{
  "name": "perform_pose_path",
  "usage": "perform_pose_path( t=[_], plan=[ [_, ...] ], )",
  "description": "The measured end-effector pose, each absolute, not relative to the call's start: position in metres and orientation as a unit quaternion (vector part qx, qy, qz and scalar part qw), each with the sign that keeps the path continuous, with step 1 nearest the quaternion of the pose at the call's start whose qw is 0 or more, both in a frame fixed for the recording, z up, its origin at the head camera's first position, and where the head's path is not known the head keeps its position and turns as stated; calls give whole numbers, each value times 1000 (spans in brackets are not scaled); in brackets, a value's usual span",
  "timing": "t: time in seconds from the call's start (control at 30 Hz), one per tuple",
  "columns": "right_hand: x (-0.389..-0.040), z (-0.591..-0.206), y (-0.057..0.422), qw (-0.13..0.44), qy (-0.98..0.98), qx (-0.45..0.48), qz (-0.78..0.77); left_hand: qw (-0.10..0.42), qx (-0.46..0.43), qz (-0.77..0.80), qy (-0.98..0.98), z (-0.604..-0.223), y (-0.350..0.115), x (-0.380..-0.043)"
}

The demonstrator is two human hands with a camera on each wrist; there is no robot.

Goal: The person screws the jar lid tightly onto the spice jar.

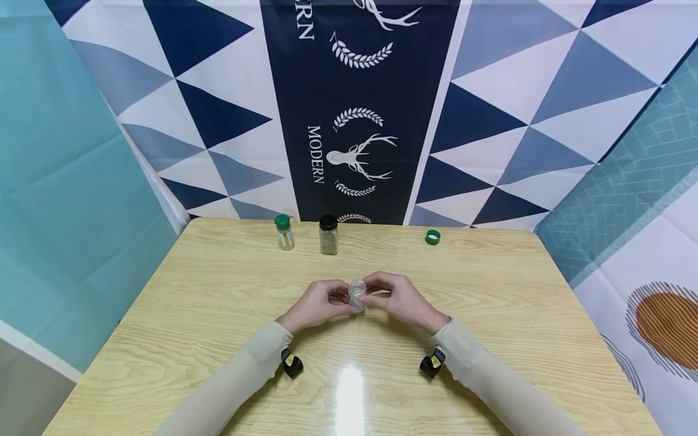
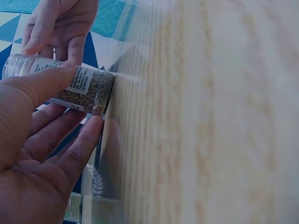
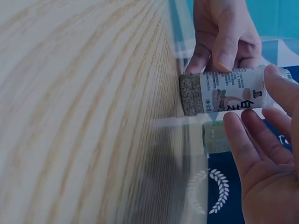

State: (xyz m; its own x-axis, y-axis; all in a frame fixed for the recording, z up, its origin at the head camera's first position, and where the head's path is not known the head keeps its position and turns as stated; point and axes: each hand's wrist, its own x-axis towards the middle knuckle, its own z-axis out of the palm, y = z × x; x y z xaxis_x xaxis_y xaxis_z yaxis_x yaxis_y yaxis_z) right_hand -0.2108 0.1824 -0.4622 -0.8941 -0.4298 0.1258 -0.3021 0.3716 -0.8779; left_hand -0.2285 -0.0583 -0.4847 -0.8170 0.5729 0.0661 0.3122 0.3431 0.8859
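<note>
An uncapped clear spice jar [image 1: 357, 290] stands upright on the wooden table between both hands. Small brownish-grey grains fill its lower part, and a white printed label [image 3: 233, 88] wraps its side. My left hand [image 1: 322, 301] grips it low from the left, thumb across the label and fingers around the far side. From the right, my right hand [image 1: 400, 297] pinches the jar higher up, its thumb near the neck. The glass mouth is bare. A green cap [image 1: 432, 237] lies alone toward the back right of the table.
At the back of the wooden table [image 1: 218, 290] stand a green-capped spice jar [image 1: 285, 233] and a black-capped jar [image 1: 328, 235]. A patterned cloth [image 1: 360, 121] hangs behind the far edge. Each wrist carries a small black camera.
</note>
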Motion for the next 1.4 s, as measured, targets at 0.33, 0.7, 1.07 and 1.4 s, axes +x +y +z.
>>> perform_pose_path(
  t=[0.33, 0.7, 1.07, 1.4],
  plan=[
    [-209, -469, 199, 67, 826, -202, -522, 121, 282, 500, 810, -485, -60, -227],
    [-210, -469, 221, 36, 834, -197, -514, 118, 288, 496, 811, -486, -63, -225],
    [-216, -466, 241, 20, 845, -174, -505, 123, 291, 498, 807, -486, -65, -221],
    [-236, -461, 266, -26, 847, -151, -509, 137, 291, 491, 810, -487, -64, -221]
  ],
)
